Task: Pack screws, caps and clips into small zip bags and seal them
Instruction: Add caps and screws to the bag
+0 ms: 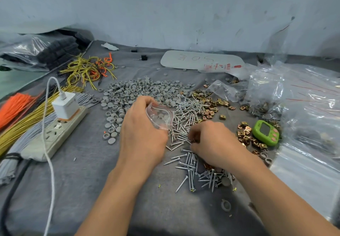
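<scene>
Holding the small zip bag (159,116) mouth-open above the bench (88,180) so the grey caps inside stayed put, the left hand (142,134) gripped it while the right hand (211,142), fingers curled, pinched screws (185,119) from the near pile.

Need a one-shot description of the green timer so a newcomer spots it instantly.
Start at the heap of clear plastic bags on the right of the grey cloth. At its inner edge, beside the right hand, lies the green timer among copper-coloured clips. It is the only bright green thing there, with a grey screen and pink buttons.
</scene>
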{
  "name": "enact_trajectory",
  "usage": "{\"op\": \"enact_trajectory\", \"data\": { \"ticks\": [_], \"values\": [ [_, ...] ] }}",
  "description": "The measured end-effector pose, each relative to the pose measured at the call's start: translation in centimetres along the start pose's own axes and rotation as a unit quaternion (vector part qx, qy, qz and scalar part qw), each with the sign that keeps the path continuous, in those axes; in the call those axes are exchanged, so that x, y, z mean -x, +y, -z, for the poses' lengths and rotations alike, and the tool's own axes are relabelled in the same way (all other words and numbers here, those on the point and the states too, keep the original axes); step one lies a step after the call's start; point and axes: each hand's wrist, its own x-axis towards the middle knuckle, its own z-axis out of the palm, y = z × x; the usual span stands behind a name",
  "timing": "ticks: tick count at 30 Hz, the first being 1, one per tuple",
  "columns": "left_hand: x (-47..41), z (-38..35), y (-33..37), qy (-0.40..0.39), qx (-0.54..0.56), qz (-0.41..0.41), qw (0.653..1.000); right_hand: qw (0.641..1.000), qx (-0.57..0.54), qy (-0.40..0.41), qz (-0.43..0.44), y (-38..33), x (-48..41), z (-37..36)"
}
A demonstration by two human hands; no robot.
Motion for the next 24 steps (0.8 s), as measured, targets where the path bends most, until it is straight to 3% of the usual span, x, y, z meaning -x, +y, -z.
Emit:
{"op": "enact_trajectory", "data": {
  "ticks": [8, 12, 15, 19, 21, 24],
  "values": [
    [0.1, -0.4, 0.4, -0.003, -0.013, -0.019, 1.0, 0.999, 0.053, -0.002, 0.011, -0.3, 0.5, -1.0],
    [0.1, -0.6, 0.5, -0.004, -0.023, -0.026, 0.999, 0.998, 0.054, 0.035, -0.007, 0.0, 0.3, -0.9],
    [0.1, -0.8, 0.5, -0.009, -0.037, -0.026, 0.999, 0.99, -0.097, 0.105, -0.009, 0.6, 0.0, -0.4],
    [0.3, -1.6, 0.7, -0.031, -0.065, -0.04, 0.997, 0.897, -0.39, 0.202, 0.045, -0.4, 0.1, -0.1],
    [0.6, -2.0, 1.0, -0.048, -0.066, -0.051, 0.995, 0.859, -0.473, 0.183, 0.072, -1.9, 0.2, -0.3],
    [0.9, -2.2, 0.9, -0.064, -0.036, -0.063, 0.995, 0.866, -0.48, 0.119, 0.075, -3.6, -0.1, -0.9]
  ]
}}
